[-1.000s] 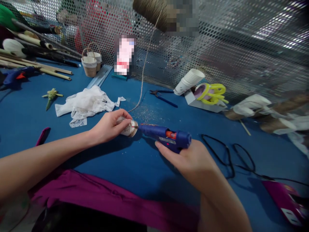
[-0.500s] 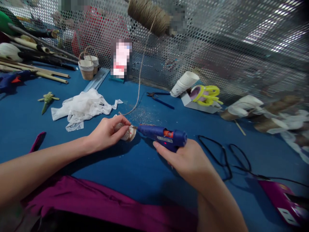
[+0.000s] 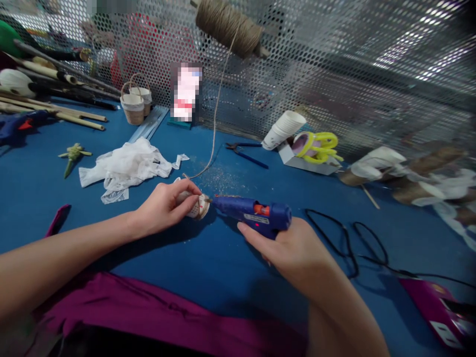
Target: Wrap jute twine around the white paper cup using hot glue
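Note:
My left hand (image 3: 167,203) is closed on a small white paper cup (image 3: 203,204) lying on its side, with twine around its rim end. Thumb and forefinger pinch near that rim; much of the cup is hidden behind the fingers. In my right hand (image 3: 286,248) is a blue glue gun (image 3: 249,210), its nozzle pointing left at the cup's rim. Whether the tip touches the cup I cannot tell. From a spool of twine (image 3: 228,27) at the top, a strand (image 3: 215,114) hangs down to the cup.
White lace (image 3: 130,163) lies left of the cup. Behind are pliers (image 3: 247,154), stacked paper cups (image 3: 284,129), a box (image 3: 310,161) with yellow coils, and two small baskets (image 3: 133,109). At right, a black cord (image 3: 345,243) runs to a purple power strip (image 3: 431,307). Perforated metal (image 3: 316,74) stands behind.
The glue gun has shifted slightly right and down, its nozzle still close to the cup's rim. My left hand keeps its hold on the cup, nearly unmoved.

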A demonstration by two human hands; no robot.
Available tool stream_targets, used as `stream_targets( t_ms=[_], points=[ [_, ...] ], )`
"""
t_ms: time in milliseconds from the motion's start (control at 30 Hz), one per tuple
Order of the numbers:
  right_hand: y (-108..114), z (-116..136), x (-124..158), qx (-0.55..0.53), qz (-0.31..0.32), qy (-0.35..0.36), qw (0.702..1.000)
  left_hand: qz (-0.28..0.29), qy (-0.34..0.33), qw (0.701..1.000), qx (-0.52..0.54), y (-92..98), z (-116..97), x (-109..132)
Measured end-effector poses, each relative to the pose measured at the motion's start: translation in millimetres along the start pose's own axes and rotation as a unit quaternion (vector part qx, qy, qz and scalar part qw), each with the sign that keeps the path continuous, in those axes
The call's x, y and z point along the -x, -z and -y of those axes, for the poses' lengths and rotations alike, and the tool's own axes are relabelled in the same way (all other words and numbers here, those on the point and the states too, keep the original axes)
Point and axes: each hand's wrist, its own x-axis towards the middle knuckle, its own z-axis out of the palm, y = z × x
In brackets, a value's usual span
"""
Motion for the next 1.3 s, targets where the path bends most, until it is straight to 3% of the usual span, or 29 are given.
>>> stream_targets(
  t_ms=[133, 467, 900, 1300],
  points=[
    [0.6, -1.1, 0.5, -0.006, 0.049, -0.060, 0.997, -0.007, 0.012, 1.000, -0.001, 0.2, 1.3, -0.6],
    [2.5, 0.4, 0.8, -0.004, 0.055, -0.064, 0.996, -0.009, 0.013, 1.000, 0.006, 0.2, 0.6, -0.9],
    [-1.8, -2.7, -9.3, 0.013, 0.055, -0.096, 0.994, -0.029, -0.084, 0.996, -0.032, -1.8, 1.9, 1.5],
    [-0.7, -4.2, -0.7, -0.008, 0.046, -0.054, 0.997, -0.026, 0.015, 0.999, 0.026, -2.1, 3.5, -1.5]
  ],
)
